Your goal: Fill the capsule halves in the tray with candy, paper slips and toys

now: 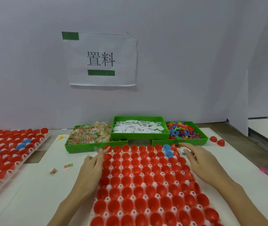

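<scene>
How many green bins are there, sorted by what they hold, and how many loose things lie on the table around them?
Candy bin: 1
Paper slip bin: 1
Toy bin: 1
Loose candy packets left of the tray: 2
Loose red capsule halves right of the bins: 2
Total: 7

Single head-worn wide-angle view, looking forward and down, close over the capsule tray (95,207) at lower centre; three green bins (139,136) mid-frame, wall sign (101,59) above.
</scene>
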A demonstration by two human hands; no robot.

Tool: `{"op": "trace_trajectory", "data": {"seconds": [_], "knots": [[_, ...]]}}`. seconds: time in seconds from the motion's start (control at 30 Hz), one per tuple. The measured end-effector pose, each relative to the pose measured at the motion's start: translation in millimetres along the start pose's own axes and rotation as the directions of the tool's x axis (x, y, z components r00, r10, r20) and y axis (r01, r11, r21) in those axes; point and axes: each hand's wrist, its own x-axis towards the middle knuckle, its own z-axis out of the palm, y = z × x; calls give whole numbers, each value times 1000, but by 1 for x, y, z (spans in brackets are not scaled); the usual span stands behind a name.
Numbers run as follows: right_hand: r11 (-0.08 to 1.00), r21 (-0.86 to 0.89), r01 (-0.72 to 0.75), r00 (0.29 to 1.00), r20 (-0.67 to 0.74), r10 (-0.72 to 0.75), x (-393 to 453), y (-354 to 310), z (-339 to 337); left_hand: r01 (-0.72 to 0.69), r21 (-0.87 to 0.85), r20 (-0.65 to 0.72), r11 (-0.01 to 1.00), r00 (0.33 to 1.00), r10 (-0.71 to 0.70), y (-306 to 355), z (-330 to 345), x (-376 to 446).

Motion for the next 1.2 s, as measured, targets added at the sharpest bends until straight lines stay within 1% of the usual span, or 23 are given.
{"op": "trace_trajectory", "data": {"seconds": [0.07, 0.1, 0.17, 0.27, 0.3, 0.37, 0.43, 0.5, 0.57, 0.63, 0.73, 0.8, 0.87, 0.93, 1.07, 1.13, 1.2], "knots": [[988, 156, 20, 992, -127, 0, 7, -1, 5, -5, -3, 0, 1000, 1000, 5, -2, 0, -1], [971, 237, 21, 988, -151, 15, 11, -2, 8, -8, -5, 0, 1000, 1000, 8, -2, 0, -1], [943, 331, -12, 995, -93, 45, 18, -4, 12, -17, -12, -1, 1000, 1000, 17, -4, 0, -2], [920, 386, -67, 998, 24, 63, 22, -7, 17, -13, -37, -5, 999, 1000, 13, -5, -1, -1], [918, 388, -79, 997, 29, 74, 23, -7, 18, -6, -42, -6, 999, 1000, 5, -5, 0, -1], [925, 372, -75, 997, -6, 83, 24, -7, 19, -1, -41, -12, 999, 1000, 0, -4, 0, -1], [949, 312, -51, 997, -45, 68, 24, -7, 19, -9, -40, -16, 999, 1000, 8, -4, 0, -2], [974, 225, -17, 998, -52, 30, 23, -10, 18, -17, -50, -20, 999, 1000, 16, -3, -2, -3], [993, 122, 5, 1000, -19, -2, 24, -11, 17, -13, -58, -19, 998, 1000, 12, -4, -2, -3], [998, 58, 9, 1000, 29, -10, 26, -12, 14, -11, -67, -21, 998, 1000, 10, -4, -3, -3], [997, 73, 32, 998, 56, -36, 29, -13, 9, -23, -78, -22, 997, 1000, 21, -3, -5, -4], [993, 113, 30, 1000, -6, -30, 29, -13, 7, -28, -76, -24, 997, 999, 26, -3, -6, -5], [978, 210, 12, 992, -122, 14, 26, -12, 6, -24, -62, -26, 998, 999, 23, -2, -6, -6], [951, 307, 27, 977, -211, 40, 20, -10, 5, -25, -60, -45, 998, 999, 22, -1, -5, -7], [914, 381, 136, 957, -290, -21, 11, -14, 2, -45, -56, -68, 997, 997, 42, 5, -6, -12], [897, 411, 161, 951, -308, -30, 10, -14, 1, -35, -18, -69, 999, 997, 34, 9, -10, -13], [890, 423, 167, 948, -317, -27, 9, -11, 1, -16, -1, -124, 1000, 992, 15, 15, -16, -11]]}}
